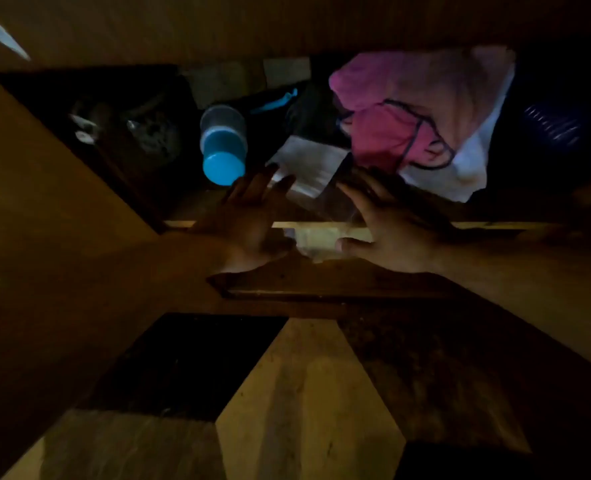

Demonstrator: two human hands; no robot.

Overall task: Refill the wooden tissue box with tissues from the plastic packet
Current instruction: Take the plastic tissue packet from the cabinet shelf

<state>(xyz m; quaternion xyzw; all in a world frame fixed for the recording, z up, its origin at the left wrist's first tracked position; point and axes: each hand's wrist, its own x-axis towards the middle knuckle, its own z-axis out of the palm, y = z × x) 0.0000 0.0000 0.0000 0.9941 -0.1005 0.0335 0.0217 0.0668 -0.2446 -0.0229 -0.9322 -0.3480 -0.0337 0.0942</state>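
The view is dark and blurred. A clear plastic packet of white tissues (309, 168) lies inside an open wooden cupboard, its near end sticking out over the shelf's front edge (495, 225). My left hand (249, 223) lies along the packet's left side with straight fingers, thumb near its front end. On the packet's right side my right hand (391, 230) has its fingers stretched out and its thumb pointing in under the front end. I see no wooden tissue box.
A clear jar with a blue lid (223, 147) lies just left of the packet. A pink and white bundle of cloth (412, 112) fills the right of the shelf. Dark clutter sits at the back left. A dark wooden ledge (322, 285) and patterned floor (308, 393) lie below.
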